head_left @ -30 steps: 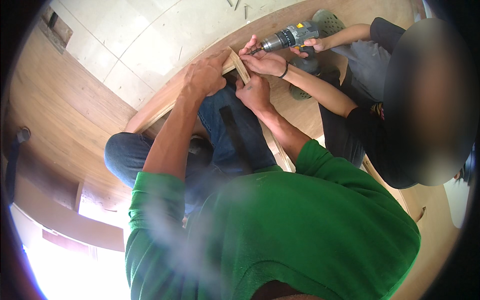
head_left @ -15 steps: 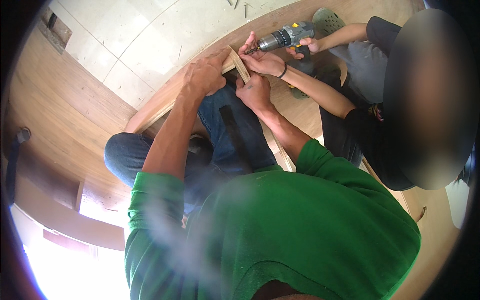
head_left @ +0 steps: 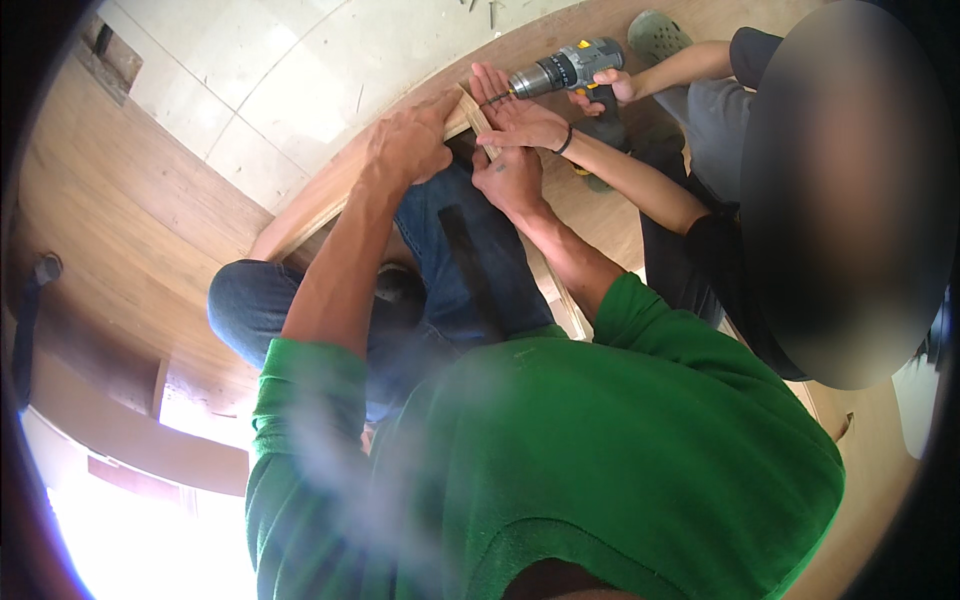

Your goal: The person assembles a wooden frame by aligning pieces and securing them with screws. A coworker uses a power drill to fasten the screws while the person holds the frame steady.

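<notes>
Two wooden boards meet at a corner in front of me. The left board point(head_left: 318, 212) runs down toward my bent knee, and the right board point(head_left: 476, 118) slants back past my right forearm. My left hand point(head_left: 412, 142) is closed over the left board close to the corner. Lower down, my right hand point(head_left: 510, 182) grips the right board, its fingers partly hidden. A person at the right holds a grey and yellow cordless drill point(head_left: 572, 68), its thin bit pointing at the right board near the corner. That person's other hand point(head_left: 522, 122) lies open, palm up, under the bit.
Pale floor tiles point(head_left: 290, 60) with scattered screws or nails lie beyond the boards. Wood panels point(head_left: 130, 190) spread at the left. A green clog point(head_left: 658, 38) is on the other person's foot. A hammer-like tool point(head_left: 45, 270) shows at the far left edge.
The other person's free hand has opened out and its fingers now reach the right board. The drill has shifted slightly, its bit tip nearer the board. My hands keep their places.
</notes>
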Action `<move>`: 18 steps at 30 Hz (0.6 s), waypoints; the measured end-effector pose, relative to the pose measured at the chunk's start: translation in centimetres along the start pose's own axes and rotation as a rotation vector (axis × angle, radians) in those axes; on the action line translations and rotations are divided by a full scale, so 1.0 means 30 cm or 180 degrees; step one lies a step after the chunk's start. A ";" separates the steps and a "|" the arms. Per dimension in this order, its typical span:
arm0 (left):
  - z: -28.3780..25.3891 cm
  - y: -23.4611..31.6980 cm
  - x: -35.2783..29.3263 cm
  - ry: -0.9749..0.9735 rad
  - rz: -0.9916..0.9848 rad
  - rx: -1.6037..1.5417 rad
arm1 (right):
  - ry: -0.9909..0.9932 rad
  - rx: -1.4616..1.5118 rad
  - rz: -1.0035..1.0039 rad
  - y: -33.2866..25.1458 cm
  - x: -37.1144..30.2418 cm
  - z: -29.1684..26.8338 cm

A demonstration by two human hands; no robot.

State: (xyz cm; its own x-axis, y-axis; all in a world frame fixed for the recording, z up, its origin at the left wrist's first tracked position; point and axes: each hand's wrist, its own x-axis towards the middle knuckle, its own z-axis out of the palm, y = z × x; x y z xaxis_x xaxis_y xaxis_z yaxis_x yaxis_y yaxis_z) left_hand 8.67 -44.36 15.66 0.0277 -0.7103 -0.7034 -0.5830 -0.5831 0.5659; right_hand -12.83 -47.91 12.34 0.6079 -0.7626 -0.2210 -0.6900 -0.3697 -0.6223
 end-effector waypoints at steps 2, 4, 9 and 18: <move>0.000 0.004 0.000 -0.0102 -0.0094 -0.0062 | -0.0054 -0.0116 0.0183 0.002 -0.003 0.001; -0.004 0.008 -0.003 -0.0109 -0.0106 -0.0114 | -0.0097 -0.0156 0.0292 0.005 -0.008 0.006; -0.017 0.020 -0.008 -0.0205 -0.0168 0.0082 | 0.0044 -0.0135 0.0179 0.004 -0.013 0.010; -0.019 0.025 -0.012 -0.0213 -0.0199 0.0024 | -0.0111 0.0004 -0.0118 -0.047 0.013 -0.035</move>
State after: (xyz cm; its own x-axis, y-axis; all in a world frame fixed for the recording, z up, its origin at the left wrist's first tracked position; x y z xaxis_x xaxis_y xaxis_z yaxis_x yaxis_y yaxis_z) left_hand 8.68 -44.77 16.58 0.0099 -0.6445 -0.7645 -0.5880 -0.6222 0.5169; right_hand -12.04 -48.25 13.92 0.6465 -0.7293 -0.2238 -0.6662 -0.3968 -0.6315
